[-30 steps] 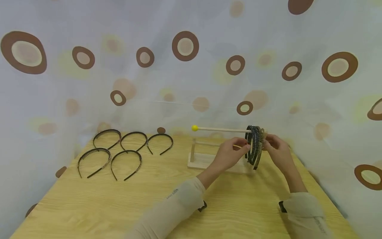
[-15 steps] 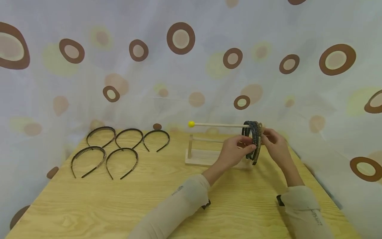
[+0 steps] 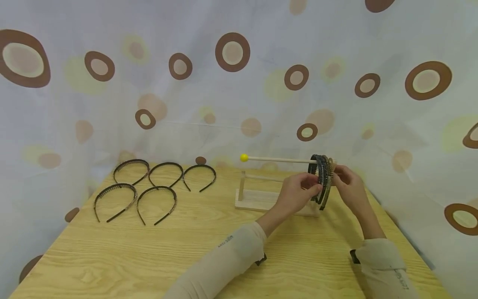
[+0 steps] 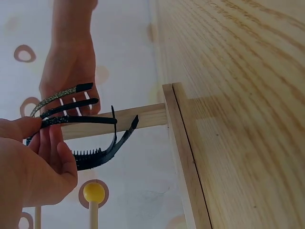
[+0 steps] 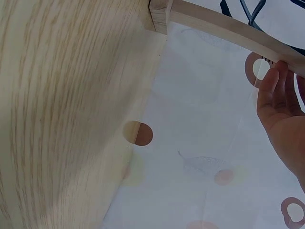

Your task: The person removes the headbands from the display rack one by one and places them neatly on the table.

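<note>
Several dark, beaded headbands point(image 3: 323, 169) hang bunched at the right end of the upper rod point(image 3: 280, 160) of a wooden stand point(image 3: 254, 202). My left hand point(image 3: 293, 193) reaches in from the left and pinches a black headband point(image 4: 78, 119) between thumb and curled fingers; the left wrist view shows the headbands' loose ends pointing away from it. On the far side of the bunch, my right hand point(image 3: 351, 189) holds the stand's upright post point(image 5: 224, 29), its fingertips on the wood. Part of the post is hidden behind the headbands in the head view.
Five-odd loose things aside, several black headbands point(image 3: 157, 205) lie in two rows on the left of the wooden table point(image 3: 149, 257). A yellow ball point(image 3: 244, 158) caps the upper rod's left end. A patterned cloth point(image 3: 261, 99) stands behind the table.
My left hand has moved slightly right, toward the post, with the headbands bunched closer to the rod's right end. My right hand stays at the post. The head view shifted a little.
</note>
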### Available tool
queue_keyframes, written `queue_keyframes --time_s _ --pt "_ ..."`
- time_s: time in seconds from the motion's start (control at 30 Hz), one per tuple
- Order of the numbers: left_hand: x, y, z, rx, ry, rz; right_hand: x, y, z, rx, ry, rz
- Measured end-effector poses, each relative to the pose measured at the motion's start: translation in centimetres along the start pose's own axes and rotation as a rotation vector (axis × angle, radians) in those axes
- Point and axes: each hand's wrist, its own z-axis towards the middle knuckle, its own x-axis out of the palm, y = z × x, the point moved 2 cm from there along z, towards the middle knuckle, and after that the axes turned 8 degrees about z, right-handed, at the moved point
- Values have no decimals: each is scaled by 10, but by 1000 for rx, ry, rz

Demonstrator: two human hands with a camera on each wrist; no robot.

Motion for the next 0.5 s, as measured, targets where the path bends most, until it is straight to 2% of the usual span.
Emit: queue_keyframes --time_s 0.27,0.5 --pt "-5 -1 3 3 -46 -36 0 2 0 -1 -1 5" --pt "-15 -9 6 33 -80 4 0 1 1 -4 0 8"
